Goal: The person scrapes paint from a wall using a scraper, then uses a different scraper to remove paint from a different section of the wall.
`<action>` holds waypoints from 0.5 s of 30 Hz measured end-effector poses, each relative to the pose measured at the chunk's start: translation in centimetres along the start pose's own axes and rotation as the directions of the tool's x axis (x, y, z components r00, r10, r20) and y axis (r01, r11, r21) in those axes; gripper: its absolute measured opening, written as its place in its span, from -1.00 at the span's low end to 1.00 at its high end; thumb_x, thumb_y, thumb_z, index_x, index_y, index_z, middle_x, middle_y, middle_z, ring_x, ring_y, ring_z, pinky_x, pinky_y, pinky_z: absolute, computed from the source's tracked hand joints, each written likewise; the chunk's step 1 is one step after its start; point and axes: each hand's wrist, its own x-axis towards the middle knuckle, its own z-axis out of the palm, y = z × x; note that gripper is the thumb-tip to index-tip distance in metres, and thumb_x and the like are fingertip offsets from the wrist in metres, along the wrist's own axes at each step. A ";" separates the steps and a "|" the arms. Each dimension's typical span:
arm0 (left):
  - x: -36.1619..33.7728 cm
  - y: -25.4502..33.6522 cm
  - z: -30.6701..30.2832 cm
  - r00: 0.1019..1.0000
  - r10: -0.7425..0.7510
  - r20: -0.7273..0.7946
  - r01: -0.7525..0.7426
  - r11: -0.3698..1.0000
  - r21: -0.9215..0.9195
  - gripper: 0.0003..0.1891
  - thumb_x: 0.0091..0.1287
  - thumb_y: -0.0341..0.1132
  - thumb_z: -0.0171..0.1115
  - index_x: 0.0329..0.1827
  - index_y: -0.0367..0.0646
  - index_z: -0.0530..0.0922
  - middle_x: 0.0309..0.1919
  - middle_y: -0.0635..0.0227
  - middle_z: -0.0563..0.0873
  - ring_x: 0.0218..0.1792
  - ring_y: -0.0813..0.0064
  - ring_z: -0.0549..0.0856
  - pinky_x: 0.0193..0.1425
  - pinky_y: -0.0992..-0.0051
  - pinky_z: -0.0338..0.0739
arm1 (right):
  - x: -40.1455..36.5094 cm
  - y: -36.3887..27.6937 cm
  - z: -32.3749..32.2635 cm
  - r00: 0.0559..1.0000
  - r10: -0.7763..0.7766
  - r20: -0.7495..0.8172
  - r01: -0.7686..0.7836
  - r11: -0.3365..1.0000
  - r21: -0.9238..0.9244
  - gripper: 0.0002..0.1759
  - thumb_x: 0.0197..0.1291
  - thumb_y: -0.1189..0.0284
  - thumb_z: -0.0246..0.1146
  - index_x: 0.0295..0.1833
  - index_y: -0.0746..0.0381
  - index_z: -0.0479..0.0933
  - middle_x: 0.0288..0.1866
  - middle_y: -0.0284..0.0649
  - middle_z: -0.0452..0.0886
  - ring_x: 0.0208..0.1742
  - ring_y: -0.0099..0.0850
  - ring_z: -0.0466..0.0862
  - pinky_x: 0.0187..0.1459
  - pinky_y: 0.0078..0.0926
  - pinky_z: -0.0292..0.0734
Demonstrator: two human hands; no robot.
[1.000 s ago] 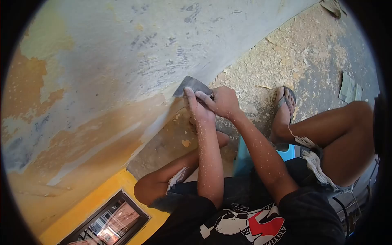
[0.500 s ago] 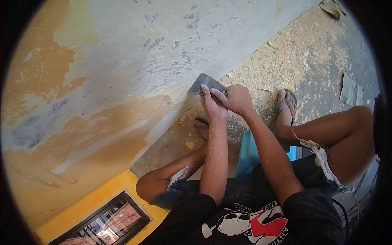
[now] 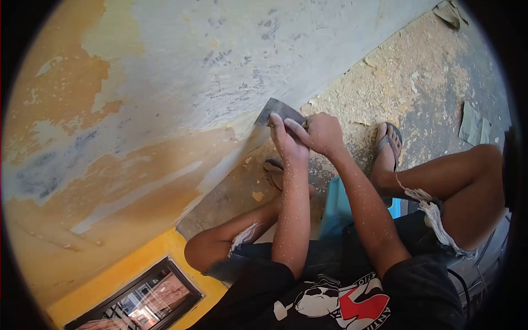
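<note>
Two dust-specked forearms (image 3: 294, 220) reach out past a blue stool (image 3: 335, 214). Beyond them, the right hand (image 3: 325, 133) is curled around the handle end of a scraper (image 3: 279, 111), and the left hand (image 3: 290, 144) grasps its wide end, thumb on the flat face. The scraper sits close by the lower part of a patchy wall (image 3: 165, 99); whether they touch, I can't tell. Farther off, paint flakes (image 3: 363, 82) litter the floor (image 3: 423, 122) near a greyish sheet (image 3: 472, 126).
</note>
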 end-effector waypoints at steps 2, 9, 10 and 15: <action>-0.4 0.3 0.7 0.999 0.037 -0.030 -0.037 0.999 0.014 -0.80 0.48 -0.08 0.23 -0.10 0.05 0.49 -0.31 0.67 0.49 -0.37 0.85 0.50 -0.35 0.81 0.51 | -0.2 -0.1 0.2 0.999 0.015 0.032 -0.015 1.000 0.018 -0.16 0.25 -0.31 0.02 -0.58 0.26 0.65 -0.61 0.02 0.61 -0.51 -0.02 0.66 -0.45 -0.16 0.51; -0.4 3.1 -0.5 0.997 0.059 0.046 -0.061 0.997 0.038 -0.57 0.45 0.13 0.18 0.02 -0.06 0.50 -0.14 0.51 0.60 -0.16 0.68 0.58 -0.11 0.61 0.61 | -0.3 -3.4 -1.5 0.995 -0.086 -0.042 0.088 0.995 0.048 -0.17 0.23 -0.28 0.08 -0.62 0.32 0.60 -0.66 0.08 0.54 -0.56 0.06 0.60 -0.47 -0.13 0.46; 0.0 3.0 -0.8 0.997 0.063 0.041 -0.066 0.994 0.088 -0.56 0.45 0.14 0.17 0.02 -0.07 0.50 -0.14 0.49 0.60 -0.15 0.68 0.58 -0.09 0.60 0.60 | -0.2 -3.3 -1.2 0.998 -0.059 0.003 0.059 0.997 0.047 -0.17 0.24 -0.30 0.05 -0.57 0.30 0.63 -0.61 0.07 0.58 -0.51 0.04 0.64 -0.43 -0.12 0.50; -1.1 -0.2 1.7 0.997 0.006 -0.074 -0.009 0.999 -0.051 -0.77 0.47 -0.07 0.25 -0.17 0.04 0.45 -0.39 0.70 0.44 -0.41 0.86 0.45 -0.31 0.77 0.46 | -0.2 -0.2 -1.2 0.998 0.024 0.058 -0.020 0.998 -0.065 -0.17 0.25 -0.31 0.02 -0.54 0.28 0.67 -0.58 0.03 0.63 -0.46 0.01 0.68 -0.39 -0.11 0.54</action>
